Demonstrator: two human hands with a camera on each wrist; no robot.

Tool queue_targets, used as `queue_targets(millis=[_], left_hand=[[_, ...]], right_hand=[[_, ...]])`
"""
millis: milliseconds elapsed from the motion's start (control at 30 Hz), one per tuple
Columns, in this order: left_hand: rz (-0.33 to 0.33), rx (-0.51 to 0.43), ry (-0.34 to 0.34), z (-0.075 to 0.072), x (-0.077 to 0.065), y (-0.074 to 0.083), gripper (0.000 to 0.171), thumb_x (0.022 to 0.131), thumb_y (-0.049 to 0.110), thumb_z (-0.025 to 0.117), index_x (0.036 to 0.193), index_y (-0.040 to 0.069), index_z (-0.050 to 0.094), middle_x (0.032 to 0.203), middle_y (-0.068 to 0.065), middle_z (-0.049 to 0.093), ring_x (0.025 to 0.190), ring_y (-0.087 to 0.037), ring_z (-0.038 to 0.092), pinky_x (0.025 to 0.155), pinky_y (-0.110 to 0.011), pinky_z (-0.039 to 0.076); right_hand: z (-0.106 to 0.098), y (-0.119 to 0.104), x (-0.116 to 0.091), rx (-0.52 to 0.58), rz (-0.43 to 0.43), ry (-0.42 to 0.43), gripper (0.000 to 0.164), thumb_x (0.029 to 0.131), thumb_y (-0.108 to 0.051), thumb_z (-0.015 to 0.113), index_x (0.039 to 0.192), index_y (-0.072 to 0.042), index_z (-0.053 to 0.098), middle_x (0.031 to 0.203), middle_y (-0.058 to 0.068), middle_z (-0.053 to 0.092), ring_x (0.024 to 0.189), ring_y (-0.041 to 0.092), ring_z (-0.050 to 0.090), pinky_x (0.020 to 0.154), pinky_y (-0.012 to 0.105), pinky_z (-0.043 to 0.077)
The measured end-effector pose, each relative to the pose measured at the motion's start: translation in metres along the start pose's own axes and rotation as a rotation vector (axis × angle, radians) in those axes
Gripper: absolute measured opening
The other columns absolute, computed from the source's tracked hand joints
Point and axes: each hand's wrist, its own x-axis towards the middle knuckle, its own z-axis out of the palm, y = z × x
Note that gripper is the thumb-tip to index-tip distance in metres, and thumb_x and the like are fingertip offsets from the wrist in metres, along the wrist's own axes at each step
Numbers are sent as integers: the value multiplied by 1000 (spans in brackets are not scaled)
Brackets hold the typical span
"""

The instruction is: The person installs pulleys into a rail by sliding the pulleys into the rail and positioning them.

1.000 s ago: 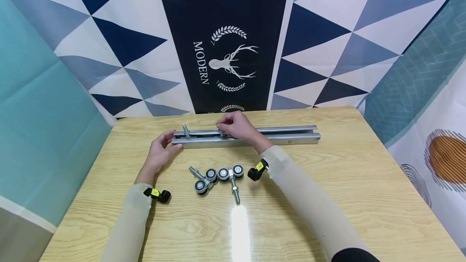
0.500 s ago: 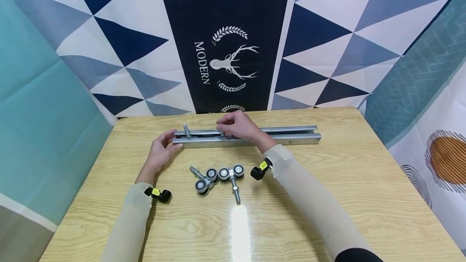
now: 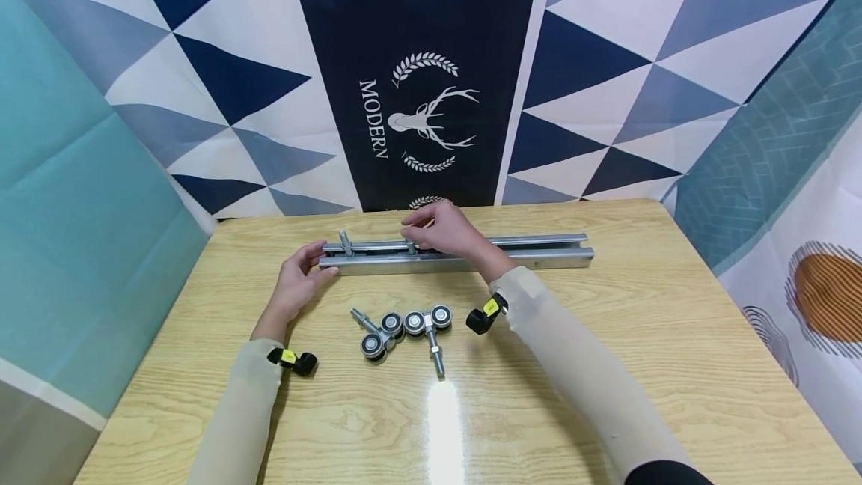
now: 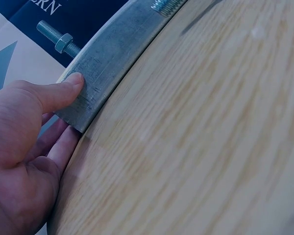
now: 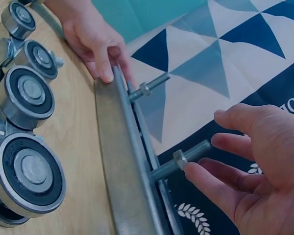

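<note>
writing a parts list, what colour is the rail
Silver-grey; the rail shows best in the head view, with most of its length in sight.

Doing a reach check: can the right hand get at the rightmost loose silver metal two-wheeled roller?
Probably yes: the right hand is at a threaded silver bolt in the long silver metal rail, but nothing covers that roller, with only pale wooden tabletop between.
</note>
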Motion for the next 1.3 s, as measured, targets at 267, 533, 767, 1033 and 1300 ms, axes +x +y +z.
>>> queue_targets(millis=[267,533,767,1033,1300], left_hand=[[-4,0,0,0,0,1,66,89,8,74,149,7,45,147,-19,50,134,-32,47,121,-48,36],[-9,13,-3,-1,0,1,66,89,11,75,149,8,45,148,-18,49,135,-32,46,123,-47,32],[-11,20,-6,-1,1,0,66,90,11,74,149,8,45,149,-18,49,135,-32,46,124,-46,31],[-13,16,-3,-1,1,0,66,90,10,74,149,8,45,149,-18,48,135,-32,45,124,-47,31],[3,4,-1,0,-1,0,66,90,8,74,149,7,45,148,-19,49,134,-32,46,123,-47,33]], right_hand=[[-3,1,-5,-7,-60,4,25,91,-25,73,112,-12,76,109,7,75,86,26,71,74,36,66],[-5,5,-19,-48,-122,35,26,90,-25,74,111,-11,77,107,4,76,80,22,69,66,27,61],[1,8,-37,-38,-169,27,26,88,-21,77,109,-7,78,110,8,77,89,21,68,77,31,58],[4,15,-50,-17,-200,22,25,87,-15,77,108,-1,77,111,14,77,90,22,68,82,43,59],[5,20,-58,-26,-209,13,24,85,-10,78,107,0,77,106,16,77,87,25,68,86,46,61]])
